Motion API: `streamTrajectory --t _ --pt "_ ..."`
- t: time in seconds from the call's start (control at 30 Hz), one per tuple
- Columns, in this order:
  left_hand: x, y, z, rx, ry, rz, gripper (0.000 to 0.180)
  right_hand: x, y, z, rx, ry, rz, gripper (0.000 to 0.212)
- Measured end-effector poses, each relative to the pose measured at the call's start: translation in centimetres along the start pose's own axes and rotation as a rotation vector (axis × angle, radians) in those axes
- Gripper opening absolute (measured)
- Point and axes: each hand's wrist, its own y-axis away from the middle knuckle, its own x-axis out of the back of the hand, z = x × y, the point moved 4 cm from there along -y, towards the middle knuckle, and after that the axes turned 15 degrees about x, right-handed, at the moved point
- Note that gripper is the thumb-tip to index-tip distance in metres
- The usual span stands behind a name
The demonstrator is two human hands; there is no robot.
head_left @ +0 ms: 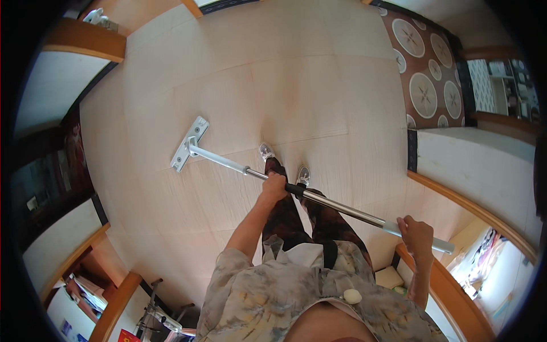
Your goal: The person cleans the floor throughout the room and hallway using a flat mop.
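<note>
A flat mop (213, 157) with a white and metal pole slants across my body, from the floor at left to beside my right side. Its pale rectangular head (190, 144) rests on the tiled floor ahead and to the left. Around the middle of the pole, near the black collar, my left hand (275, 186) is closed. Higher up, my right hand (416, 235) grips the light grey handle end, which sticks out past the fist. My feet, in patterned shoes (303, 175), stand on the floor below the pole.
The beige floor (245, 85) spreads ahead. A brown mat with pale circles (424, 74) lies at far right by a doorway. White walls with wooden trim (85, 43) flank both sides. At lower left, a metal-framed object (154, 310) stands near an open doorway.
</note>
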Motion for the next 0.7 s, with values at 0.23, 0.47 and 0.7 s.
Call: streamTrajectory --t 0.23,0.47,0.7 --pt "5.6 -0.9 1.6 -0.045 0.033 -0.146 0.028 9.7 -3.0 -0.6 -0.005 0.248 0.127 0.034" --pt "13.1 -1.4 4.3 -0.228 0.217 -0.259 0.043 19.2 -4.3 0.7 -0.196 0.560 0.178 0.037" --pt "19.5 -7.9 -0.2 -0.244 0.169 -0.112 0.030 14.3 -8.3 1.7 -0.088 0.639 0.171 0.025"
